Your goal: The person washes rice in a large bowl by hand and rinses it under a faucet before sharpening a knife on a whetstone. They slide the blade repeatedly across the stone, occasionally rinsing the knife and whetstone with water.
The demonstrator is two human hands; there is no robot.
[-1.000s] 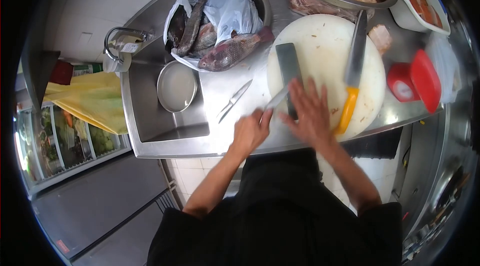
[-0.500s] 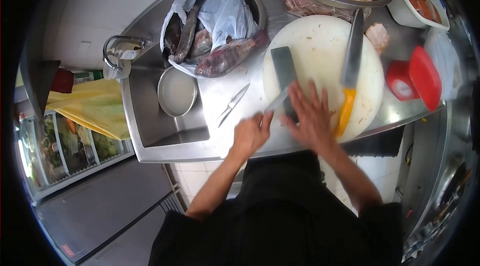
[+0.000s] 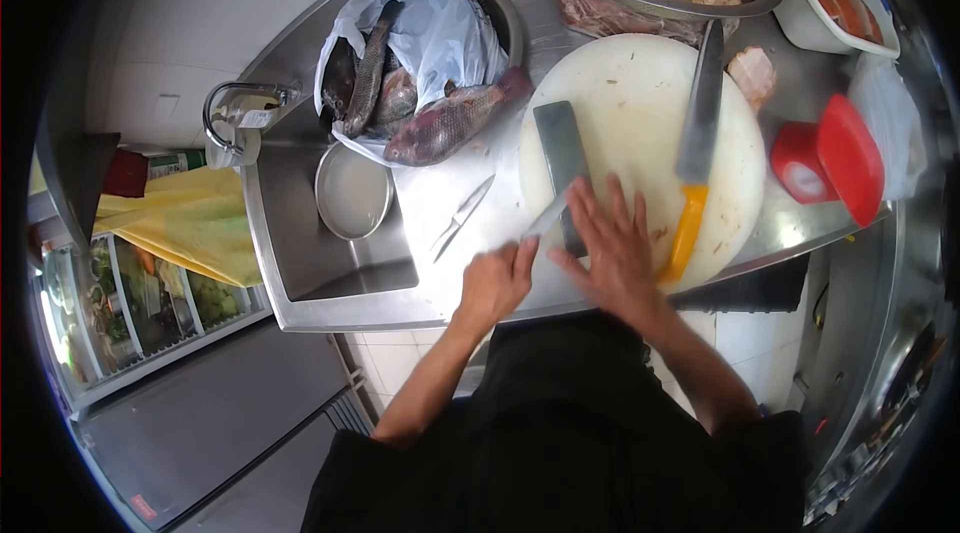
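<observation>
My left hand [image 3: 497, 283] is closed around the handle of a small knife [image 3: 545, 220], its blade pointing right across the whetstone [image 3: 562, 148]. The dark grey stone lies on the left part of a round white cutting board [image 3: 645, 83]. With fingers stretched out, my right hand [image 3: 620, 258] is over the blade tip and the stone's lower end; the exact contact is hidden. A large knife [image 3: 703, 113] with a yellow handle rests on the board to the right. Left of the board, a second small knife [image 3: 465, 216] lies on the steel counter [image 3: 440, 278].
A plastic bag [image 3: 440, 28] of whole fish stands behind the sink [image 3: 300, 263], one fish [image 3: 440, 128] lying at its edge. A metal bowl [image 3: 340, 191] sits in the sink. Sliced meat fills a pan [image 3: 655, 3] at the back. A red scale [image 3: 805, 168] is right.
The view has shifted slightly. Both hands keep nearly the same places relative to the whetstone, and the small knife is still in my left hand.
</observation>
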